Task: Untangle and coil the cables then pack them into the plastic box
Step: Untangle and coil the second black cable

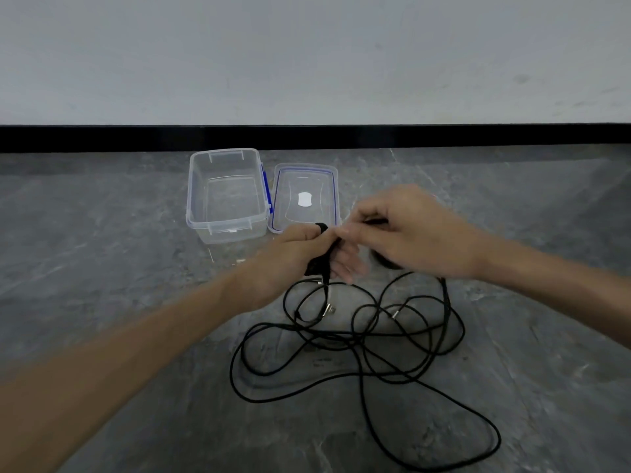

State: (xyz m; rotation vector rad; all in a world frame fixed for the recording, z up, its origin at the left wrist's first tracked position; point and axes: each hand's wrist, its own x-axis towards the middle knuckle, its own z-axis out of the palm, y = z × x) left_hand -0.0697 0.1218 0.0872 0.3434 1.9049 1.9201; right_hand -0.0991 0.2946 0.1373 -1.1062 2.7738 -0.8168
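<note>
Sprawling over the mottled grey stone floor (136,233), loose tangled black cables (358,336), left hand (290,254) gripped a small coiled bundle of black cable (317,268), right hand (403,230) pinched its strand, open clear rectangular plastic box (227,230) and blue-edged clear lid (290,186) lay behind, black skirting (102,138), pale wall (307,56).

So the back of the shot is just a plain pale grey-white painted wall (307,56). It's flat and bare, with a small dark smudge (520,78) over on the right side and a few faint scuffs lower down near it. Along the bottom of the wall runs a wide black baseboard strip (102,138), dead straight across the whole width. Below that it's a dark grey mottled stone-look floor (102,233), matte, with lighter cloudy patches and thin pale veins running diagonally. Light is soft and even, kinda dim, with only faint blurry shadows on the floor. The wall reads brighter than the floor.
</note>
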